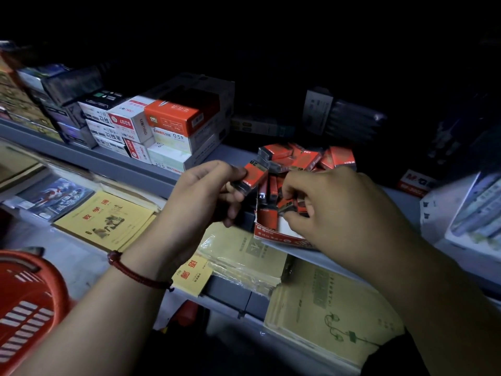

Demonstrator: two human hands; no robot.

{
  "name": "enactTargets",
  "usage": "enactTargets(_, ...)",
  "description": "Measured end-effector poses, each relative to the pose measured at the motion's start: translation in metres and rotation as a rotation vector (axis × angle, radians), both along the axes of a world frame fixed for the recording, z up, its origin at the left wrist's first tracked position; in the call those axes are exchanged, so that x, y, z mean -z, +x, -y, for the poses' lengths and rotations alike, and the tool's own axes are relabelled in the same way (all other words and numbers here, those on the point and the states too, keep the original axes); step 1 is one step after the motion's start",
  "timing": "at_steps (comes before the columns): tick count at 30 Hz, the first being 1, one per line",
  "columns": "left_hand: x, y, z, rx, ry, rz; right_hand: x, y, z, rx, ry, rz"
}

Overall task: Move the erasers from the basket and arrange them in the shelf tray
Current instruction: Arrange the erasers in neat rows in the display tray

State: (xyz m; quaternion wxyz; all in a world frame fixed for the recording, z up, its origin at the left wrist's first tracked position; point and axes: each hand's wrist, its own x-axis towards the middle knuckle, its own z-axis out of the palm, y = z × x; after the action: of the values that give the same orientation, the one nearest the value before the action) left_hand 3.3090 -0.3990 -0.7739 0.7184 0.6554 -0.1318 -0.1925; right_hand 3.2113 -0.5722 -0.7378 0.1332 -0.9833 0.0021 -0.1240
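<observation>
Light is low and the upper part of the view is dark.

Your left hand is raised just left of the tray. Its thumb and fingers pinch an orange-sleeved 2B eraser with a dark rubber end. This eraser is tilted, and its far end reaches over the tray's left side.

Your right hand is knuckles up, with the fingers curled down into the red-and-white cardboard shelf tray. Thumb and forefinger close on a second orange eraser near the tray's front. The two hands are near each other but do not touch.

The tray sits at the front of the grey metal shelf. Inside it, a row of standing erasers runs along the left side. A loose heap of orange erasers lies at the back; the count cannot be told.

The red slotted plastic basket is at lower left, well apart from the tray. Its contents are not visible from this angle.

Stacked white and orange cardboard stationery boxes stand on the same shelf, left of the tray. Yellow paper exercise books lie on the lower shelf beneath your hands. A dark red cord bracelet is on your left wrist.
</observation>
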Motion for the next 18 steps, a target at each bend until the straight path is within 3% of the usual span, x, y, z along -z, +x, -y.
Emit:
enactTargets(8, 0.0, 0.002, -0.002, 0.003, -0.006, 0.007, 0.014, 0.004, 0.015, -0.094, 0.047, 0.126)
enactTargets(11, 0.0, 0.001, -0.003, 0.013, -0.001, 0.008, 0.015, 0.003, 0.02, -0.16, 0.149, 0.16)
enactTargets(18, -0.001, 0.001, -0.002, 0.014, 0.011, 0.006, 0.01, 0.001, 0.03, -0.255, 0.245, 0.019)
